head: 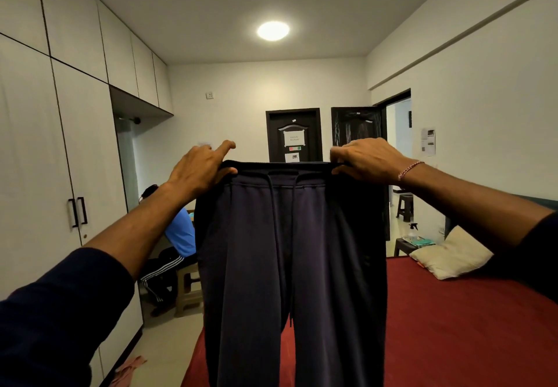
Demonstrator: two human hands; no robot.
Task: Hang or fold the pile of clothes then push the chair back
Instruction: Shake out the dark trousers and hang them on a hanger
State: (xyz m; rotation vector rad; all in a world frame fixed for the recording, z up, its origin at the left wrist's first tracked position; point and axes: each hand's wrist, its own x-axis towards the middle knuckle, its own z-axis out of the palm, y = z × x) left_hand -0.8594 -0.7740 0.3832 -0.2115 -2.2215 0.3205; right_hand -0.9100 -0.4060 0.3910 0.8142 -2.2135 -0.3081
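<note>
Dark navy drawstring trousers (pixel 290 253) hang full length in front of me, held up by the waistband at chest height. My left hand (pixel 202 166) pinches the left end of the waistband between thumb and fingers, index finger pointing up. At the right end of the waistband my right hand (pixel 367 160) pinches the fabric; a red thread bracelet is on that wrist. The two legs drop straight down over the red bed (pixel 453 326), their hems out of view. No pile of clothes and no task chair shows.
White wardrobe doors (pixel 60 160) run along the left wall. A person in a blue shirt (pixel 178 235) sits on a stool at the left. A cream pillow (pixel 450 253) lies on the bed. Pink cloth (pixel 126 370) lies on the floor. Dark doors stand beyond.
</note>
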